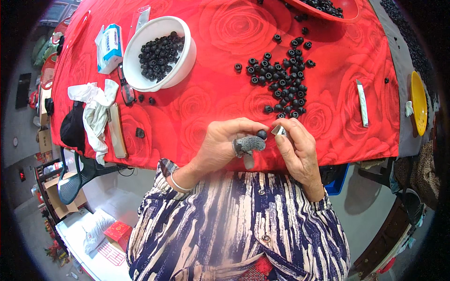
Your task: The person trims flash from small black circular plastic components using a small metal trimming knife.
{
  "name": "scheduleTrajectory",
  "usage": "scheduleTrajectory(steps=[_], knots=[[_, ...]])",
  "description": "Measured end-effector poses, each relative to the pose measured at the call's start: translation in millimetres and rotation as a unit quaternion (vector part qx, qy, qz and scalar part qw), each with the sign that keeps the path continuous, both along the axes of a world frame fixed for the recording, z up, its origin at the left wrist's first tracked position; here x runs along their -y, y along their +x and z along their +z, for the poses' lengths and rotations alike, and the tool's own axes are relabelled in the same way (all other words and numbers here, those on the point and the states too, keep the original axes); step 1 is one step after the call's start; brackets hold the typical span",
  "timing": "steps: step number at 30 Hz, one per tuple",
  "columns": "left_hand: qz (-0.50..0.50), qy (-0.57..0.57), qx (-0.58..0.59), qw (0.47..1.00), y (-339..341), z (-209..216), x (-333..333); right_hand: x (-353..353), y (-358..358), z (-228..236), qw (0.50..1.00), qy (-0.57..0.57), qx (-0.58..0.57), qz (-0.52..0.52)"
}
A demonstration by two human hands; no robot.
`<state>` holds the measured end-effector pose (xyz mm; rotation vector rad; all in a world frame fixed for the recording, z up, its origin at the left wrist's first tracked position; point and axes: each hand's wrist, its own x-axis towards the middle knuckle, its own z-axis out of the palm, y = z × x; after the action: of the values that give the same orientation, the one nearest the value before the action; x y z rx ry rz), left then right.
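Observation:
My left hand (216,139) pinches a small round black part (261,134) between the forefinger and the thumb. A worn grey finger cover (248,144) is on that thumb, and another finger has a pale cover. Close beside it, my right hand (301,146) grips a small, flat, shiny metal blade (277,130) between thumb and fingers. The blade is near the black part; whether they touch I cannot tell. Just beyond my hands, a loose heap of similar black parts (281,79) lies on the red rose-patterned tablecloth (211,105).
A white bowl (188,58) holding black parts stands at the far left. Near it are a tissue box (110,47), glasses (125,86), white gloves (96,117) and a phone (116,131). A red basin (351,14) sits far right; a utility knife (362,104) lies right.

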<state>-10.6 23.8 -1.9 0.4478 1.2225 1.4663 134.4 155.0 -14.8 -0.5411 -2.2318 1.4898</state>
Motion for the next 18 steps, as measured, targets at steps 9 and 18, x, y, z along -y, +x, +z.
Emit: scheduleTrajectory(steps=[9,18], knots=[[-0.015,0.018,0.048,0.999,1.1,-14.8,5.0,-0.8,-5.2,1.1,0.999,0.025,0.009,0.025],[-0.026,0.001,0.091,0.996,-2.4,-14.7,4.7,-4.9,-7.8,-4.3,0.999,0.021,-0.001,0.047]])
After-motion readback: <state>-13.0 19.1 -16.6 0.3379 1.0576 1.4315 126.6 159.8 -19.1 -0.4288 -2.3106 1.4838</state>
